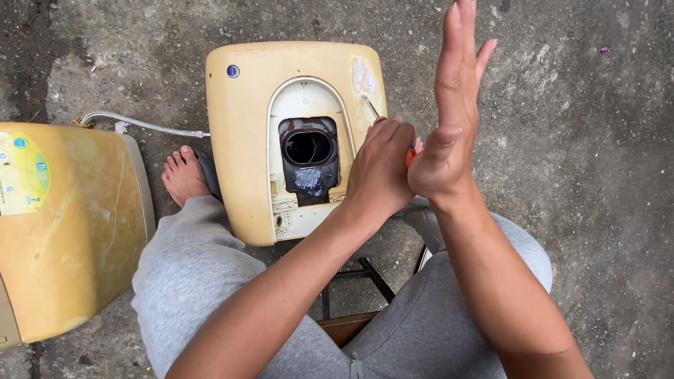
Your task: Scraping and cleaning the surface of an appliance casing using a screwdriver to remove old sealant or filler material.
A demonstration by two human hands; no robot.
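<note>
Clasped in the left hand is a screwdriver, of which only a strip of orange handle shows between the two hands and a thin metal shaft emerges above the knuckles. The fingers curl tightly around the handle. The shaft slants up and to the left, its tip resting against the right side of the recess in a yellowed plastic casing.

The right hand stands flat and upright, fingers straight and pressed together, pointing away from the person. Its heel lies against the butt of the handle, just beside the left hand; it grips nothing.

The casing lies on the concrete floor in front of the person's knees. Its pale recess has an arched top and holds a dark, rust-stained fitting with a round black opening. A small blue round badge sits near the casing's upper left corner, and a scuffed whitish patch near its upper right. A grey hose runs from the casing's left edge across the floor to the left.

A bare foot rests on a dark sandal beside the casing's left side. Grey trousers cover both legs. Between the knees show the dark metal frame and wooden seat of a stool. At far left lies a second yellowed cover bearing a coloured sticker.
</note>
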